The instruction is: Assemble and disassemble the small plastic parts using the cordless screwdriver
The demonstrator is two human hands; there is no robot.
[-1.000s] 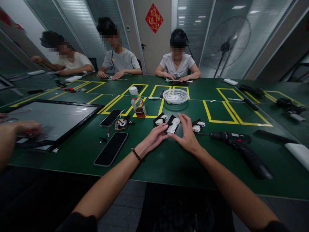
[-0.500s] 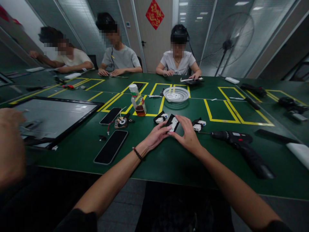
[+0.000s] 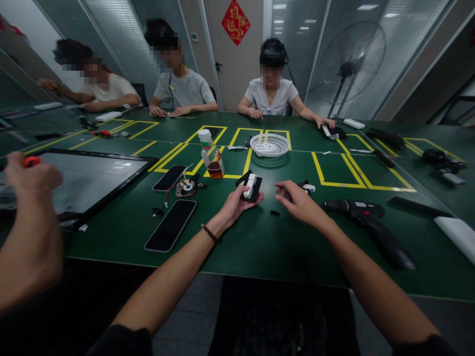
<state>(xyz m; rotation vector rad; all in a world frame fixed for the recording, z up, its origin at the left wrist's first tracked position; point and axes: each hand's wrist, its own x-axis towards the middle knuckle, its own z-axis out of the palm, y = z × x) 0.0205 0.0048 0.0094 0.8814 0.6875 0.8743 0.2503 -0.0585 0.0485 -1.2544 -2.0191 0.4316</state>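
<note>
My left hand [image 3: 234,203] is closed around a small black-and-white part [image 3: 250,187], holding it just above the green table [image 3: 260,242]. My right hand [image 3: 301,201] is apart from that part, to its right. Its thumb and fingers are drawn together in a pinch, and I cannot make out what, if anything, is between them. A tiny black piece [image 3: 274,213] lies on the table between my hands. Another black-and-white part [image 3: 308,187] sits just behind my right hand.
A black power drill [image 3: 358,210] lies to the right. A white basket [image 3: 270,145] and a bottle [image 3: 211,159] stand further back. Two phones [image 3: 171,226] [image 3: 170,178] and a large screen panel [image 3: 89,178] lie left. A co-worker's hand [image 3: 31,174] is raised at far left. Three people sit opposite.
My hands have come apart. The left kept the black-and-white part and tilted it upright. The right drew away to the right. The co-worker's hand at left rose.
</note>
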